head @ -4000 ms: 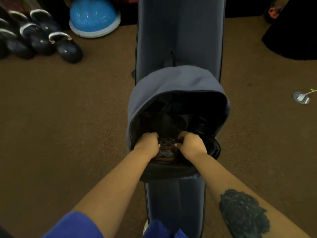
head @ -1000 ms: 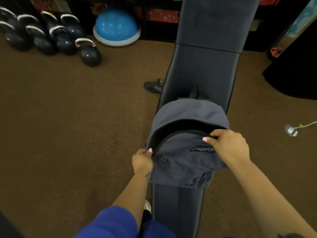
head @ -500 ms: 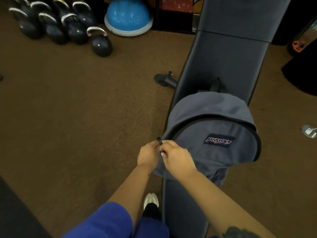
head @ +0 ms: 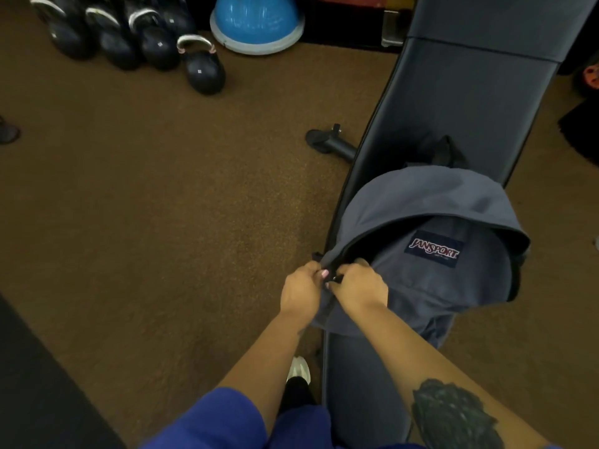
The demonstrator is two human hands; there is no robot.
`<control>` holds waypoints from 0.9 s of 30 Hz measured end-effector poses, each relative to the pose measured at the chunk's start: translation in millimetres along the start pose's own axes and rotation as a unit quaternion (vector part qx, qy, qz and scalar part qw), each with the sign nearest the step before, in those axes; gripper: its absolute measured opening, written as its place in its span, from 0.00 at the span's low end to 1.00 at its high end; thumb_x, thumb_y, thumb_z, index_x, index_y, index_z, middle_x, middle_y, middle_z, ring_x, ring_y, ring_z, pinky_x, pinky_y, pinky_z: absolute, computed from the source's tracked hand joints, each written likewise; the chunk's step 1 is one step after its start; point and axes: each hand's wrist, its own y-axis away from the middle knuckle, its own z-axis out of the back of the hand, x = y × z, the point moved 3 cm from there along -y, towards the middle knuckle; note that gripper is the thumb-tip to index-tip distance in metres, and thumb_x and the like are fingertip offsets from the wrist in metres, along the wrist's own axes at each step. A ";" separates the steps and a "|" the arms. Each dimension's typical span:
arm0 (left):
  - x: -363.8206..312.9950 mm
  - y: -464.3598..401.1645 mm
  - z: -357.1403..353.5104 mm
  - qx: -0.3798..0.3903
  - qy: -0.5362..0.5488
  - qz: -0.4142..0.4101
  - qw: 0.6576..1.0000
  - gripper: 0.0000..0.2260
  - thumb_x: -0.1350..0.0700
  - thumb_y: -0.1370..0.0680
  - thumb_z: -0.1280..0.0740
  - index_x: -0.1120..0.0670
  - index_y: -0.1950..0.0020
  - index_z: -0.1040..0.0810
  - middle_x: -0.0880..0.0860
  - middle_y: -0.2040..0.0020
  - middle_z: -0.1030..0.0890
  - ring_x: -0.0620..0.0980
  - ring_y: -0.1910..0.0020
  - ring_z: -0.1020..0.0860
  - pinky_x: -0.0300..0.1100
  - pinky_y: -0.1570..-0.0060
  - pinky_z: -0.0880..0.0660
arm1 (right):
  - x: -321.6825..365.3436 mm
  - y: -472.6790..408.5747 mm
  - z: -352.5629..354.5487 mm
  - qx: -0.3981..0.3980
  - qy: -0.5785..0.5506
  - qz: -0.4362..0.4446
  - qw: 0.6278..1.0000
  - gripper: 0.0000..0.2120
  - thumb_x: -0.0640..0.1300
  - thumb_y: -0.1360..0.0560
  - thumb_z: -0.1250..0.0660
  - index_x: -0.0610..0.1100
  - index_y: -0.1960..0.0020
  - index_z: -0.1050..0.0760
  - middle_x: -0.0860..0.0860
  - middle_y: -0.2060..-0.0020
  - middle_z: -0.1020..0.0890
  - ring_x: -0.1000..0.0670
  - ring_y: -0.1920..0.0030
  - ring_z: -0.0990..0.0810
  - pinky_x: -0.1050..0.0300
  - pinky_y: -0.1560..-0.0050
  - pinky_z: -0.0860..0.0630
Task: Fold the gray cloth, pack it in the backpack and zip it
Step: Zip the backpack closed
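The left hand (head: 301, 293) is closed on the left edge of the gray backpack (head: 431, 254), with its fingers curled around the fabric just beside the start of the zipper (head: 335, 279). The right hand (head: 359, 286) touches it from the other side; its thumb and fingertips pinch a small dark piece at the zipper line, probably the puller, but it is too small to tell for sure. The two hands are pressed close together at the lower left corner of the bag.

The backpack lies on the dark padded bench (head: 453, 102), with its front panel and the logo patch (head: 433, 249) facing up. The zipper track runs from the hands up and around the top of the front panel. On the right side the upper fabric folds over the panel and a dark gap shows under it — there the bag looks not closed. The gray cloth is not visible; I cannot tell if it is inside.

Both forearms reach in from the bottom, the right one with a dark tattoo (head: 453, 416); blue sleeves (head: 220, 419) show at the lower edge. A white shoe (head: 299, 369) stands on the brown carpet (head: 146, 205) just beside the bench. Well apart, at the top left, there is a row of black kettlebells (head: 201, 68) and a blue half-ball trainer (head: 256, 22) near them.
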 end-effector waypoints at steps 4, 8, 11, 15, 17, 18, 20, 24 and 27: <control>7.1 4.1 -1.4 -0.017 0.008 -0.022 1.000 0.07 0.60 0.21 0.40 0.59 0.52 0.23 0.59 0.53 0.20 0.55 0.51 0.22 0.40 0.56 0.31 | 2.1 -2.4 -2.3 0.010 0.003 -0.003 1.000 0.14 0.53 0.26 0.34 0.48 0.45 0.21 0.45 0.42 0.26 0.40 0.44 0.23 0.51 0.48 0.25; 6.7 12.6 -2.3 -0.072 -0.020 -0.025 0.997 0.07 0.58 0.21 0.40 0.58 0.48 0.24 0.55 0.52 0.22 0.51 0.53 0.24 0.40 0.56 0.30 | 0.9 -4.8 -3.9 0.028 -0.008 -0.001 1.000 0.13 0.51 0.24 0.36 0.46 0.44 0.20 0.45 0.43 0.24 0.41 0.45 0.22 0.52 0.49 0.25; 3.1 15.7 -5.6 -0.107 -0.012 0.000 0.994 0.05 0.56 0.21 0.38 0.57 0.50 0.27 0.54 0.54 0.23 0.50 0.56 0.25 0.41 0.58 0.32 | -3.0 -8.2 -4.9 0.044 -0.033 -0.008 0.998 0.11 0.50 0.23 0.37 0.47 0.46 0.20 0.45 0.44 0.23 0.42 0.45 0.22 0.54 0.50 0.26; 8.6 13.7 -14.6 -0.103 0.112 0.133 0.979 0.06 0.55 0.23 0.35 0.57 0.52 0.26 0.54 0.56 0.20 0.49 0.57 0.24 0.37 0.61 0.31 | -9.0 -12.6 -8.5 0.075 -0.071 -0.029 0.994 0.09 0.49 0.24 0.37 0.47 0.52 0.19 0.45 0.46 0.20 0.42 0.46 0.22 0.55 0.50 0.27; 13.8 9.2 -20.2 -0.075 0.169 0.192 0.964 0.09 0.53 0.24 0.34 0.59 0.53 0.22 0.54 0.58 0.19 0.51 0.57 0.21 0.36 0.61 0.30 | -10.9 -15.8 -10.1 0.092 -0.086 -0.041 0.991 0.09 0.50 0.24 0.36 0.47 0.52 0.19 0.44 0.45 0.19 0.41 0.45 0.22 0.54 0.47 0.26; 15.2 7.7 -22.6 -0.056 0.213 0.220 0.950 0.10 0.53 0.24 0.33 0.59 0.55 0.21 0.54 0.60 0.19 0.52 0.58 0.20 0.38 0.60 0.28 | -12.1 -18.1 -11.1 0.100 -0.092 -0.045 0.990 0.09 0.50 0.24 0.36 0.47 0.51 0.19 0.44 0.45 0.19 0.42 0.45 0.22 0.54 0.46 0.25; 13.6 7.0 -25.7 -0.009 0.300 0.280 0.912 0.07 0.55 0.23 0.34 0.57 0.57 0.21 0.52 0.64 0.21 0.48 0.64 0.23 0.39 0.64 0.27 | -14.3 -21.4 -12.8 0.115 -0.089 -0.051 0.988 0.11 0.50 0.25 0.36 0.47 0.49 0.19 0.45 0.44 0.19 0.42 0.44 0.22 0.55 0.46 0.26; 8.7 10.5 -22.8 0.045 0.390 0.337 0.856 0.08 0.61 0.21 0.38 0.57 0.60 0.25 0.52 0.62 0.23 0.46 0.64 0.25 0.38 0.65 0.28 | -15.2 -25.5 -17.1 0.120 -0.068 -0.048 0.989 0.15 0.50 0.24 0.37 0.44 0.43 0.21 0.43 0.42 0.20 0.41 0.42 0.23 0.56 0.48 0.29; 8.3 13.2 -20.3 0.067 0.416 0.340 0.841 0.08 0.63 0.22 0.38 0.58 0.60 0.25 0.53 0.62 0.23 0.47 0.62 0.25 0.39 0.63 0.27 | -13.4 -27.9 -18.3 0.131 -0.058 -0.051 0.988 0.17 0.50 0.23 0.38 0.41 0.40 0.22 0.42 0.41 0.21 0.41 0.41 0.23 0.57 0.50 0.31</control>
